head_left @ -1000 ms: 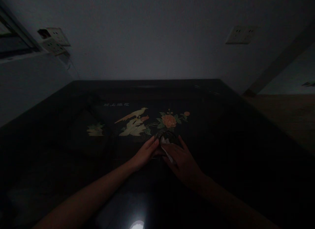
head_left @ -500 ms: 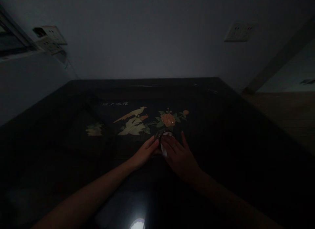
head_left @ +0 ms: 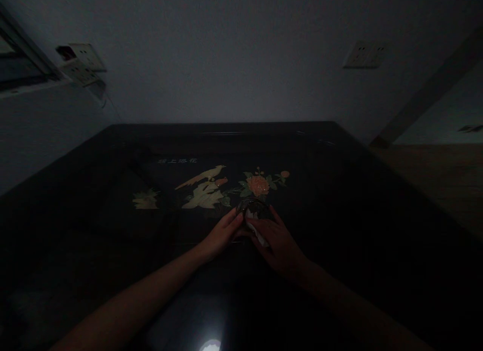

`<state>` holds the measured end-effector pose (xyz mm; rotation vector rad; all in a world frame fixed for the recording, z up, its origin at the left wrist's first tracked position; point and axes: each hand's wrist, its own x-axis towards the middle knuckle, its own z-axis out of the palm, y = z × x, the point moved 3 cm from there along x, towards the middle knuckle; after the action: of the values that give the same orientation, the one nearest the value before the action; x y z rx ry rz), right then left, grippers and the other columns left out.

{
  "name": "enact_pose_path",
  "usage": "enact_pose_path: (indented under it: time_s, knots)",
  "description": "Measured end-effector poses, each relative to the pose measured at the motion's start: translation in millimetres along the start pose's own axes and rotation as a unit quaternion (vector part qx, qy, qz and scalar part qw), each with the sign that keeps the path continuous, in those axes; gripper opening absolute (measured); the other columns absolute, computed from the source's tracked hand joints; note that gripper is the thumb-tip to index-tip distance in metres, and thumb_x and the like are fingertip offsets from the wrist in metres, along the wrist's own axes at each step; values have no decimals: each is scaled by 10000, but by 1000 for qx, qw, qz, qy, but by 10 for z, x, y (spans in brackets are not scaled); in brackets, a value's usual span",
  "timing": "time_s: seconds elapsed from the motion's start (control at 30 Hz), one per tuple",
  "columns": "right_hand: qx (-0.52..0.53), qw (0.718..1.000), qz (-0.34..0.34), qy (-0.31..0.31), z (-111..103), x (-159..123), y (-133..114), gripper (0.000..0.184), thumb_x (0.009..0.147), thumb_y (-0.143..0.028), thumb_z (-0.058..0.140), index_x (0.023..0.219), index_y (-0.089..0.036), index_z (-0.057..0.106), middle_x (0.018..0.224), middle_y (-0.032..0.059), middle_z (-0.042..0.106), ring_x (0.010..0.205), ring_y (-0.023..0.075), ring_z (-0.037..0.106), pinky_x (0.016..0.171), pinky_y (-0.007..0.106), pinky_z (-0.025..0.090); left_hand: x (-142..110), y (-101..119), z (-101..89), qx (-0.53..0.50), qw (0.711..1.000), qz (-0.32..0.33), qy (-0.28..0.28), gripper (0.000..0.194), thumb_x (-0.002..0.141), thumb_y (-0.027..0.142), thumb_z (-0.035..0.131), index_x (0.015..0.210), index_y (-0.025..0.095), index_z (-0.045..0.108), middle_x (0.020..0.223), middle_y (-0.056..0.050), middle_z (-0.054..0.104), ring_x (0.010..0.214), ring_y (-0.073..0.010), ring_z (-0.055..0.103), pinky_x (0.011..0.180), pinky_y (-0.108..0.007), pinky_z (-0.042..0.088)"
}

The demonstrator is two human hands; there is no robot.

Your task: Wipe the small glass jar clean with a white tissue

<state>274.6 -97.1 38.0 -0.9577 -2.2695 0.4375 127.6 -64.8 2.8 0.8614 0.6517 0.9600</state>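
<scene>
A round, see-through glass vessel [head_left: 244, 206] is held just above or on the dark table; dim light hides which. Its rim faces up toward me. My left hand [head_left: 225, 229] is closed round its left side, thumb near the rim. My right hand [head_left: 279, 240] is closed on a crumpled white tissue [head_left: 260, 237]. Part of that tissue goes inside the rim and part hangs out over the near side. The right hand's fingers lie along the vessel's right side, partly lost in shadow.
The glossy black table [head_left: 204, 270] bears an inlaid picture of a bird [head_left: 206, 176] and an orange flower [head_left: 258, 185]. Behind it rises a pale wall with a socket plate [head_left: 366, 55] at right. More sockets [head_left: 87, 57] and a plugged-in adapter are at left.
My right hand has shifted and turned at the rim, its fingers moving from over the opening to the right side. The tissue now hangs lower toward me. My left hand stays put.
</scene>
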Motion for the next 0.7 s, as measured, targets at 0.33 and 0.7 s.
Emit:
enact_pose_path:
  time_s: [0.33, 0.7]
  knots:
    - [326, 859, 332, 214, -378, 62, 232, 282, 746, -408, 668, 844, -147, 711, 822, 70, 744, 799, 258, 680, 712, 358, 530, 19, 71, 13, -46, 998, -3, 41, 453, 778, 416, 683, 1151, 177, 585, 1216, -138, 618, 1028, -280, 632, 798, -384, 530]
    - [489, 705, 407, 313, -218, -85, 335, 216, 655, -326, 733, 820, -187, 710, 900, 81, 745, 884, 284, 692, 763, 398, 554, -11, 68, -38, -72, 994, -4, 81, 542, 610, 284, 831, 1088, 147, 614, 1151, -131, 657, 1108, -308, 593, 1001, -496, 408]
